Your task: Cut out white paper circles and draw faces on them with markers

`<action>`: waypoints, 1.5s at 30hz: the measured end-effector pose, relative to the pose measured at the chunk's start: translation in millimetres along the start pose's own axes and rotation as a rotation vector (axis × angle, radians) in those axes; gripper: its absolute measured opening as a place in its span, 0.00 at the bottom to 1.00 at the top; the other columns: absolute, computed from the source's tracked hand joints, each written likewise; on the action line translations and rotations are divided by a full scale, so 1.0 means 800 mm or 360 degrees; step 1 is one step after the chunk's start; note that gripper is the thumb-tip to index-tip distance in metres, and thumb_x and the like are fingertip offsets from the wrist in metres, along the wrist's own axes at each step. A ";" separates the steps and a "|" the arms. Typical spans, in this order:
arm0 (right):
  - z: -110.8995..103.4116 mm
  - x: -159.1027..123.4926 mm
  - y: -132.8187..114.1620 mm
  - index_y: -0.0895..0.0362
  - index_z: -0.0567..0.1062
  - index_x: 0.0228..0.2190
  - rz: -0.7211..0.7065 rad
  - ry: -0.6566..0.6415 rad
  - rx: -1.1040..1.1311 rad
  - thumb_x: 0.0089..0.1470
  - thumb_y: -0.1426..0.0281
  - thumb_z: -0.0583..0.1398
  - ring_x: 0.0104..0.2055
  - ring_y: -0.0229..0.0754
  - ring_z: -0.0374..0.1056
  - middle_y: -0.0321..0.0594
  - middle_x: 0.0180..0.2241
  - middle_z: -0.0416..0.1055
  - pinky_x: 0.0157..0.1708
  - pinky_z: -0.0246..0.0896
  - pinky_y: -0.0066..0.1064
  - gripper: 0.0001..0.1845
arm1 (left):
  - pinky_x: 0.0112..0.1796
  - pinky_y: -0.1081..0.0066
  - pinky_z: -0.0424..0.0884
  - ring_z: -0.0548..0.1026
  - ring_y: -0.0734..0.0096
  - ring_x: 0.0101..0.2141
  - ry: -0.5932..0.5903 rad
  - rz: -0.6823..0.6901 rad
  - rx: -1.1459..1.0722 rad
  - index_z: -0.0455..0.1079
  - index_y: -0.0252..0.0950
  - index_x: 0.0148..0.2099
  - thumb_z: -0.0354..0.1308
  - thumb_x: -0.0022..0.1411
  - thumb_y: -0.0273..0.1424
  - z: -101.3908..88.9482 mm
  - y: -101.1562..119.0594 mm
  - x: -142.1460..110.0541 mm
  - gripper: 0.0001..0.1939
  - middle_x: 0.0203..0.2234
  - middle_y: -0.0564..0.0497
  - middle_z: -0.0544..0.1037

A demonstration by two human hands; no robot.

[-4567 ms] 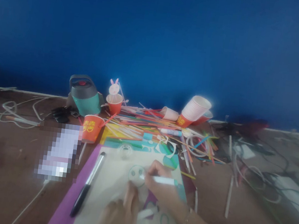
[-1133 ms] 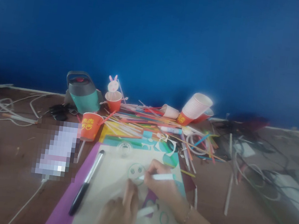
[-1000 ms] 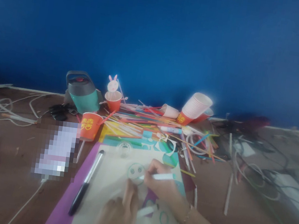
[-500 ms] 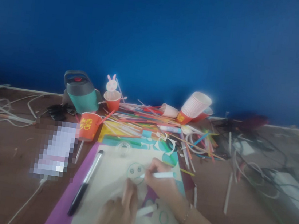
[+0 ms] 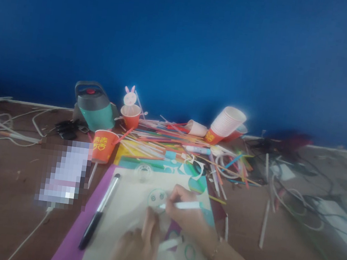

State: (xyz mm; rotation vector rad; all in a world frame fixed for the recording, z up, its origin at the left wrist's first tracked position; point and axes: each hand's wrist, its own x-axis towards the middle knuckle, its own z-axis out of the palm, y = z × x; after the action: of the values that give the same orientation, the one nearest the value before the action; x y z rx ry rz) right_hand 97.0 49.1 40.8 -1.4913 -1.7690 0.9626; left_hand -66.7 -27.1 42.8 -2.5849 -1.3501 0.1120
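My right hand is closed in a pinch round a white marker with a teal end. The marker's tip meets the lower part of a round face, outlined in green with two dark eyes. My left hand rests on the white paper, its index finger stretched out to the face's lower edge; its other fingers are partly hidden. Between my hands lie a white marker cap and a purple patch. A small green ring is drawn to the right.
A silver-and-black pen lies left of the face. Beyond the paper are a tape roll, many straws, an orange cup, stacked paper cups and a teal jug. A blurred-out phone with a cable lies left.
My right hand and the marker have shifted very slightly left and down over the face. My left hand stays in place.
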 end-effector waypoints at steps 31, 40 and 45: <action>0.000 0.000 0.001 0.55 0.59 0.17 -0.0048 0.0009 -0.0050 0.44 0.74 0.56 0.21 0.33 0.54 0.28 0.17 0.58 0.20 0.50 0.23 0.11 | 0.20 0.76 0.70 0.72 0.77 0.20 -0.0026 -0.0008 -0.0009 0.66 0.32 0.56 0.54 0.56 0.22 -0.001 0.000 0.000 0.23 0.51 0.32 0.69; -0.001 0.001 -0.001 0.55 0.58 0.17 -0.0022 0.0033 -0.0049 0.45 0.73 0.57 0.21 0.33 0.54 0.29 0.16 0.58 0.20 0.50 0.23 0.12 | 0.20 0.76 0.70 0.71 0.78 0.19 0.0016 -0.0005 -0.0041 0.66 0.33 0.55 0.54 0.56 0.23 -0.001 0.000 0.000 0.23 0.51 0.32 0.69; -0.001 0.000 -0.001 0.55 0.58 0.17 0.0008 0.0038 -0.0044 0.45 0.72 0.56 0.21 0.33 0.55 0.29 0.17 0.58 0.21 0.51 0.23 0.12 | 0.20 0.76 0.70 0.72 0.78 0.19 0.0017 0.0012 0.0012 0.66 0.32 0.55 0.53 0.56 0.22 -0.003 0.000 0.001 0.23 0.51 0.33 0.70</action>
State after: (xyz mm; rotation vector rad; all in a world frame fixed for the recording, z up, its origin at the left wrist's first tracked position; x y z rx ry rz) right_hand 97.0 49.3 41.6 -1.5188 -1.7692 0.9225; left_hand -66.3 -26.8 44.8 -2.5808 -1.3336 0.1047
